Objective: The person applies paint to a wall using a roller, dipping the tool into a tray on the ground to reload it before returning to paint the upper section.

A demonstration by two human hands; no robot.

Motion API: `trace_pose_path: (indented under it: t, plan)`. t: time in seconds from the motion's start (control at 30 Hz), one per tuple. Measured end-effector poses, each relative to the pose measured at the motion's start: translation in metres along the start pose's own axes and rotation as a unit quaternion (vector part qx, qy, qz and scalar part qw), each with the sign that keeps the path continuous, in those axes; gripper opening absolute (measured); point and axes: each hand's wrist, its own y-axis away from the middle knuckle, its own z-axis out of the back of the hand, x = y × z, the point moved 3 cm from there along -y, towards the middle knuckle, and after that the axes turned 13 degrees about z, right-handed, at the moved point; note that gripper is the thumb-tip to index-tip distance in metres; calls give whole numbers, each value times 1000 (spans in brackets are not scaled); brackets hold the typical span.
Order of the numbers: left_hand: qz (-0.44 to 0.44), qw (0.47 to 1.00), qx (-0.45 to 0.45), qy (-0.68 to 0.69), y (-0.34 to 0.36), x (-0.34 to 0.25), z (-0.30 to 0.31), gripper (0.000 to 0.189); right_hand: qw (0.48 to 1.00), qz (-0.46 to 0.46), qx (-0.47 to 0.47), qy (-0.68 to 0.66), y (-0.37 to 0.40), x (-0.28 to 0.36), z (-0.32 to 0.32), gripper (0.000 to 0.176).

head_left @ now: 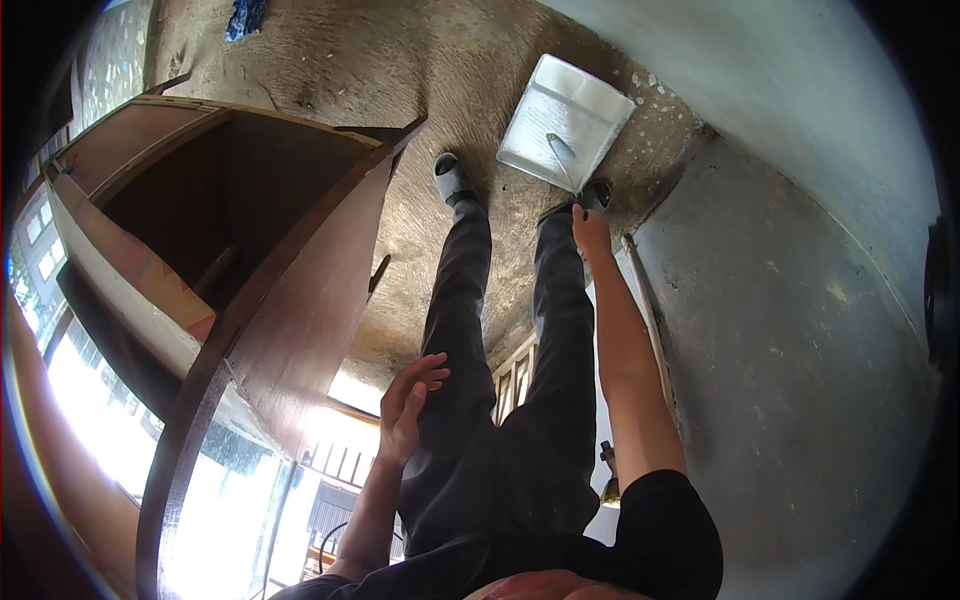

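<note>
My right hand (588, 228) is closed around the handle of a paint roller (561, 148), near my right foot. The roller's grey-white head rests inside a white paint tray (515, 152) on the floor, its thin wire frame running back toward my fingers. White paint coats the inside of the tray. My left hand (408, 402) hangs in front of my left thigh, holding nothing, with its fingers loosely bent and apart.
A wooden cabinet (330, 310) with an open compartment lies or leans at the left. On the right rises a grey wall (790, 330), with a paler wall (800, 90) beyond it. A blue crumpled cloth or wrapper (245, 18) lies on the rough concrete floor (350, 60).
</note>
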Motion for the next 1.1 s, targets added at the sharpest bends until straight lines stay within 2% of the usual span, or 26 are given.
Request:
trace_pose_path:
  t: [0.23,0.33,0.43,0.63,0.87,1.1]
  plan:
    - [-9,1000,2,-17,-4,-16,-8,53,1000,-23,10,-8,17,8,-13,67]
    - [-9,1000,0,-11,-5,-19,-13,54,996,-50,74,-18,31,33,4,69]
    - [-2,1000,4,-21,-5,-21,-15,55,993,-65,85,-42,38,41,4,69]
    - [1,1000,6,-20,-6,-26,-22,55,996,-53,65,-36,40,35,-12,70]
    - [-12,1000,9,-4,-5,-27,-35,54,995,-45,81,-35,39,51,23,70]
    - [-63,998,29,8,15,-63,-36,54,997,-37,42,-61,52,61,62,71]
